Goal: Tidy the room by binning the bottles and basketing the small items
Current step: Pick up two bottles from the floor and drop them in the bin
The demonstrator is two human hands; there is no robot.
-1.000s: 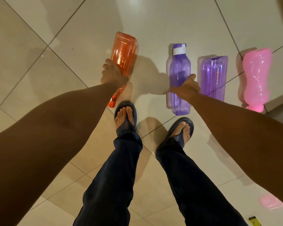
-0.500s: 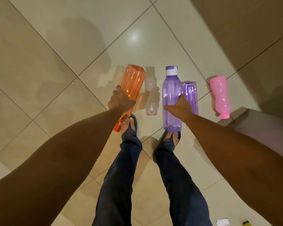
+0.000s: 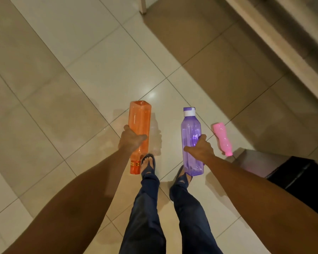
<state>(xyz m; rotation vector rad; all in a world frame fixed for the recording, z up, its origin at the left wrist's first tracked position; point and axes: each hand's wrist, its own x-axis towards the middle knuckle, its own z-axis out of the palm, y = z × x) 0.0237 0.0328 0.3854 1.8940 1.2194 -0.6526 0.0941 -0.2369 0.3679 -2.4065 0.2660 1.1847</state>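
My left hand (image 3: 131, 139) grips an orange bottle (image 3: 140, 121) around its middle, cap end pointing back toward my feet. A purple bottle (image 3: 190, 132) with a white and purple cap is held in my right hand (image 3: 200, 149), cap pointing away from me. Both bottles are lifted off the tiled floor. A pink bottle (image 3: 222, 137) lies on the floor to the right of the purple one. The second purple bottle seen earlier is hidden behind the held one or my hand.
A dark box-like object (image 3: 301, 178) stands at the right, close to the pink bottle. A pale furniture edge (image 3: 283, 44) runs along the top right, with a leg (image 3: 142, 6) at the top. My feet in sandals (image 3: 149, 163) stand below the bottles.
Both hands have lifted their bottles from the floor as I stood up. The view has pulled back and the floor looks farther away.
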